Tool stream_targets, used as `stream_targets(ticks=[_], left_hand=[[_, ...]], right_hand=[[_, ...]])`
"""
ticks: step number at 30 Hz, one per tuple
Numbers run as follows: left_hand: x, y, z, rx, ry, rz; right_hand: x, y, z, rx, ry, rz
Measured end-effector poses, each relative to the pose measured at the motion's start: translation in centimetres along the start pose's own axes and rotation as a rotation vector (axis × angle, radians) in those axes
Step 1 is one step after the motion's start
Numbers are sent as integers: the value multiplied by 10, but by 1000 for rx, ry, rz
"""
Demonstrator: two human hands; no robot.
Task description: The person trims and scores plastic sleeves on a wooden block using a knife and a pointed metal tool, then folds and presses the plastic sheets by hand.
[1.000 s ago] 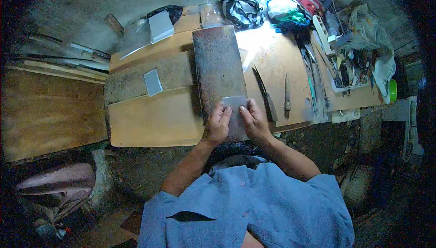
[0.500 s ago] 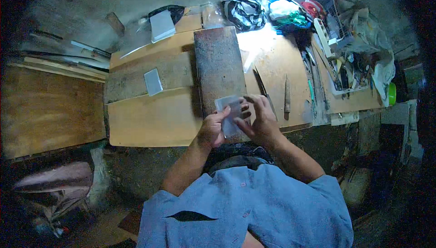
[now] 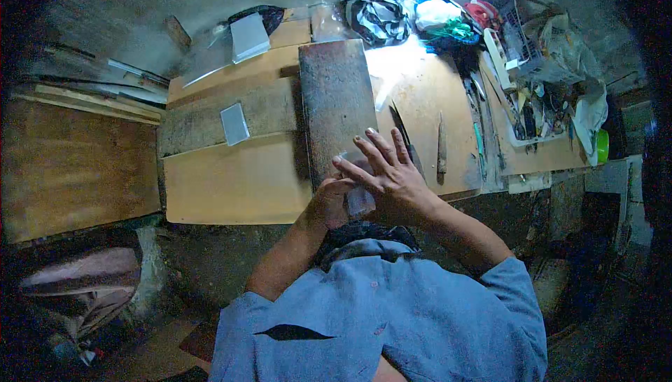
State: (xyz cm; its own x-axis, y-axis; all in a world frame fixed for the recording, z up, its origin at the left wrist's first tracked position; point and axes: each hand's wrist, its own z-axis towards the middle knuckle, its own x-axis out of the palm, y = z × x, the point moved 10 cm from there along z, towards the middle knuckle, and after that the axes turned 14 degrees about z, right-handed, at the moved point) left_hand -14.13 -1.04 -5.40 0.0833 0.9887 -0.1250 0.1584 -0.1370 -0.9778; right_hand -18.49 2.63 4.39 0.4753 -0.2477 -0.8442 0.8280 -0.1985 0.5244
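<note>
resting in the left hand (image 3: 332, 199), the small clear sheet (image 3: 361, 201) is above the near end of the dark board (image 3: 337, 92), close to the table's near edge. the left hand grips it from the left side, though its fingers are partly covered. the right hand (image 3: 400, 180) is spread open over the sheet's upper part, palm down; whether it presses on the sheet, one cannot tell.

the board runs from near the table's (image 3: 238, 186) far edge toward the near one. left of it lies a clear pane (image 3: 235, 124), and toward the far left corner sits a stack of pale sheets (image 3: 250, 38).

right of the board, a dark-bladed knife (image 3: 398, 115) lies partly behind the right hand, with a slim tool (image 3: 442, 147) just beyond it to the right. a striped bag (image 3: 378, 17) sits at the far edge, and a white tray (image 3: 553, 137) of tools is near the right edge, with a power strip (image 3: 496, 60) to its upper left.
</note>
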Motion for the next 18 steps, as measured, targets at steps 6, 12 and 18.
stream_targets(ticks=[6,12,18], left_hand=[[20,18,5,-176,35,-1090],[21,19,5,-146,44,-1112],[27,29,5,-158,98,-1208]], right_hand=[[4,-3,0,21,68,33],[5,-2,0,5,44,8],[6,-3,0,-19,-18,29]])
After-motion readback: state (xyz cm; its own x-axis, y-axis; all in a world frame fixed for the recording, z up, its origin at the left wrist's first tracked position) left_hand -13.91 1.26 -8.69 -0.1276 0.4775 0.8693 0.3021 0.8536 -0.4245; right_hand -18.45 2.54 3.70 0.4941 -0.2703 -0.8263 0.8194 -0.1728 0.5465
